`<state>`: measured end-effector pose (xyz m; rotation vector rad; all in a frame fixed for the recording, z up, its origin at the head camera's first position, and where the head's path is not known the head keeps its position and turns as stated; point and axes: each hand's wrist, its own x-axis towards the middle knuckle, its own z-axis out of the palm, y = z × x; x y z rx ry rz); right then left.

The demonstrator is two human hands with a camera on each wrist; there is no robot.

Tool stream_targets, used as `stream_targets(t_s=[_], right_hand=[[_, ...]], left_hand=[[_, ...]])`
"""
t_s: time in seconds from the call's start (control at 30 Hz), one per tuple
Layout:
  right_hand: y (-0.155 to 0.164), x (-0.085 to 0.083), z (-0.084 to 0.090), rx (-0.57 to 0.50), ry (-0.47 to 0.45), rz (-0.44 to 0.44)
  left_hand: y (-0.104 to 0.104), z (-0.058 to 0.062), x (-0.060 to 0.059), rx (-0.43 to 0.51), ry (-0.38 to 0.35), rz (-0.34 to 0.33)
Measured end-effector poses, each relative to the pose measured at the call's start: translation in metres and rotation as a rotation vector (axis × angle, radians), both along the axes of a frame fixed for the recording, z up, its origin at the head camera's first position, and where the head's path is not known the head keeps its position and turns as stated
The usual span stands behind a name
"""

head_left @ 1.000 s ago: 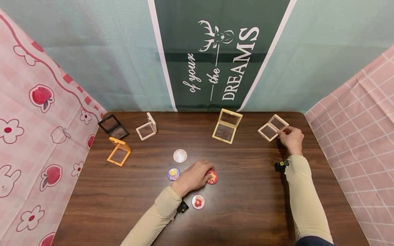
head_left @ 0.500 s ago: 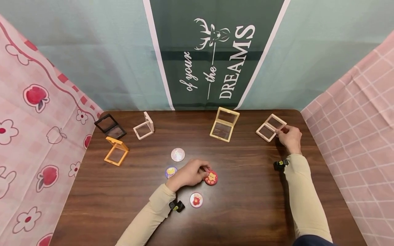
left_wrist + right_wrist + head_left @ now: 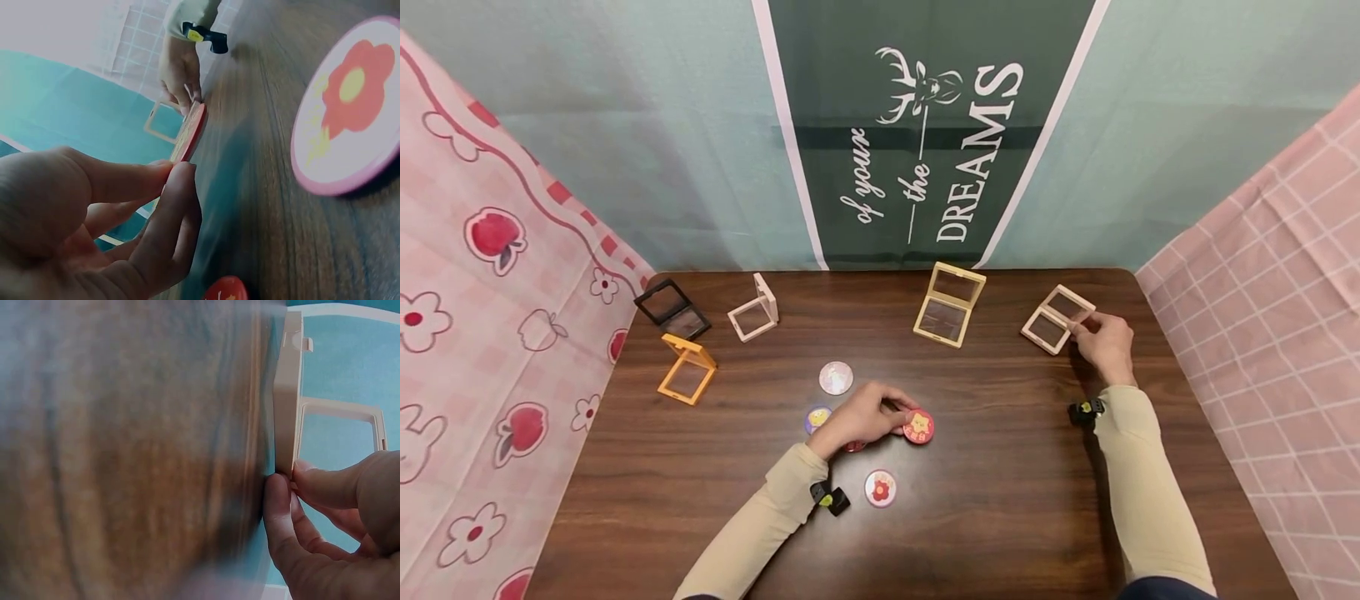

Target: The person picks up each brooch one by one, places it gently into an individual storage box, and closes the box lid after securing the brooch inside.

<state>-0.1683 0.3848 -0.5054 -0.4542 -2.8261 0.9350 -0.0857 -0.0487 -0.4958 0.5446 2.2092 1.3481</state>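
Note:
My left hand [image 3: 865, 414] pinches a red round badge with a yellow star [image 3: 919, 426] between thumb and fingers. In the left wrist view the badge [image 3: 190, 132] is edge-on, held above the table. At the right, my right hand [image 3: 1105, 342] pinches the near right edge of an open pale pink square case [image 3: 1057, 316] with clear windows. The right wrist view shows thumb and finger on the case's side [image 3: 288, 394]; whether it touches the table I cannot tell. A white badge with a red flower [image 3: 881, 488] lies near my left wrist. Another red badge [image 3: 853, 447] is mostly hidden under the left hand.
A pale pink badge [image 3: 836, 378] and a partly covered purple badge [image 3: 817, 418] lie left of centre. More open cases stand toward the back: yellow [image 3: 944, 301], white [image 3: 767, 300], black [image 3: 677, 310] and orange [image 3: 689, 352]. Curtains border the wooden table [image 3: 1000, 500].
My left hand has gripped the red star badge and lifted it, moving slightly right. A second red badge now shows beneath that hand. The pink case has shifted slightly left and nearer in my right hand.

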Motion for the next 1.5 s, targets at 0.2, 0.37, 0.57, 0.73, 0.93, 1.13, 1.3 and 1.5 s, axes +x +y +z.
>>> stream_targets(t_s=[0.2, 0.37, 0.57, 0.73, 0.93, 1.13, 1.3, 1.5], right_hand=[[0.0, 0.006, 0.0, 0.012, 0.01, 0.043], [0.001, 0.009, 0.002, 0.015, 0.022, 0.054], [-0.004, 0.01, 0.005, 0.045, 0.057, 0.085], [-0.011, 0.012, 0.01, 0.052, 0.064, 0.114], [-0.021, 0.015, 0.013, 0.053, 0.038, 0.127], [-0.029, 0.017, 0.012, 0.075, 0.074, 0.175], [-0.036, 0.019, 0.013, 0.076, 0.086, 0.197], [-0.043, 0.022, 0.015, 0.067, 0.074, 0.207]], left_hand=[[0.001, -0.002, -0.003, 0.012, -0.011, 0.029], [0.004, -0.001, -0.004, 0.037, -0.038, 0.043], [0.005, 0.001, -0.004, 0.04, -0.035, 0.054], [0.005, 0.001, -0.005, 0.048, -0.038, 0.051], [0.005, -0.001, -0.005, 0.065, -0.039, 0.053], [0.006, -0.002, -0.005, 0.07, -0.048, 0.056], [0.007, -0.003, -0.005, 0.066, -0.05, 0.051], [0.006, -0.004, -0.005, 0.063, -0.041, 0.049]])
